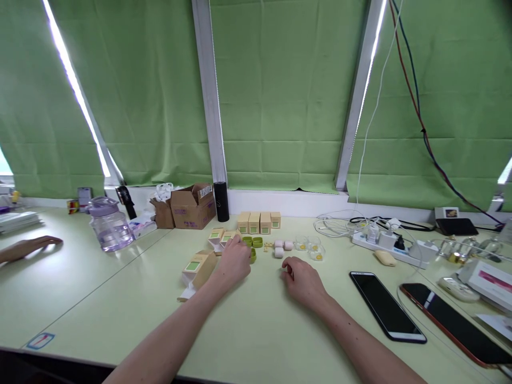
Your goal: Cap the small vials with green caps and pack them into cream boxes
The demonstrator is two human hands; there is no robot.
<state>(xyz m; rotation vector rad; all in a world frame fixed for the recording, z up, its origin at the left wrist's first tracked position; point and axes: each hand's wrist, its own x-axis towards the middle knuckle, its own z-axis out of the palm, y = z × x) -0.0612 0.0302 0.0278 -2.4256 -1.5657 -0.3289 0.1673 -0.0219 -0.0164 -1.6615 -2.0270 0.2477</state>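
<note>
Left hand (236,260) here, right of box (203,265); right hand (303,281) farther right; row of boxes (254,224) behind! Phones (388,306) out right, power strip (403,253) behind phones. Jug (111,226) far left, carton (191,209) between.

4 tan boxes (254,222), green labels (254,230); 3 pale-pink cylinders (279,253); olive-green cups (257,242).

Pale green smooth tabletop (256,330) across lower frame. On it: clear lilac-lidded plastic jug (110,229), left; small tan cardboard boxes (254,220), centre; two black-screened flat phones (386,304), lower right.
</note>
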